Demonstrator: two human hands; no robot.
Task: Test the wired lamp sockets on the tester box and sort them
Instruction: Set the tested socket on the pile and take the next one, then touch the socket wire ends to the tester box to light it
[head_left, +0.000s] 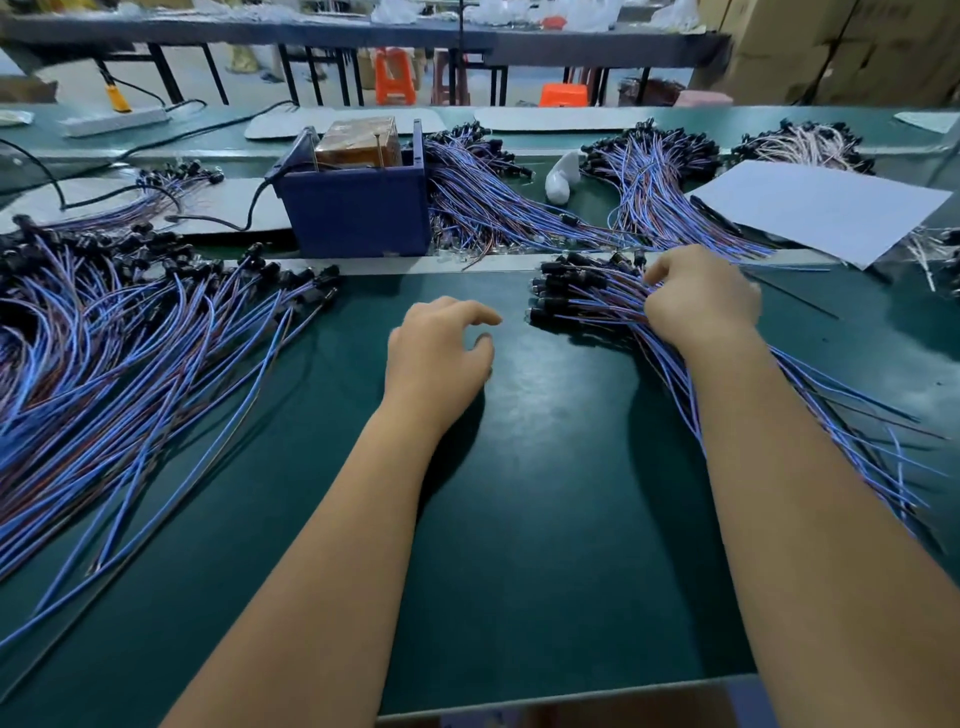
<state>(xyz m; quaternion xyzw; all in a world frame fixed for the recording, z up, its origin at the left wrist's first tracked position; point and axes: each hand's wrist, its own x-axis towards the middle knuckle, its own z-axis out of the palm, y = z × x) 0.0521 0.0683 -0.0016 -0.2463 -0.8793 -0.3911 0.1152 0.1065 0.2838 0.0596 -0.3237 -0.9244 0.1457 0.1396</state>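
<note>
Left hand (439, 351) low over the bare green table mat (545, 467), fingers loosely curled, index finger stretched toward the right, nothing held. Right hand (698, 299) on top of a bundle of wired lamp sockets (587, 301), fingers bent down into the wires, thumb raised; whether pinching one wire or only pressing on the bundle, not possible to tell. Bundle lying flat on the mat just right of the left hand, long axis going from upper left to lower right: black cylindrical socket heads toward the left and the tester box, thin blue and reddish wires running under the right forearm to the near right edge. Tester box (358, 208) behind the hands, near the middle of the table: dark blue plastic, open at the top, with a brownish block wrapped in tape inside and thin metal rods standing up, black cable leaving on its left side. Large fanned pile of sockets (130, 332) at the left, black heads at the far end, wire ends toward the near edge. More sockets in heaps (519, 197) right of the box, partly under a white sheet (821, 208). Small white plastic piece (562, 176) between these heaps. White power strip (117, 122) at the far left.
</note>
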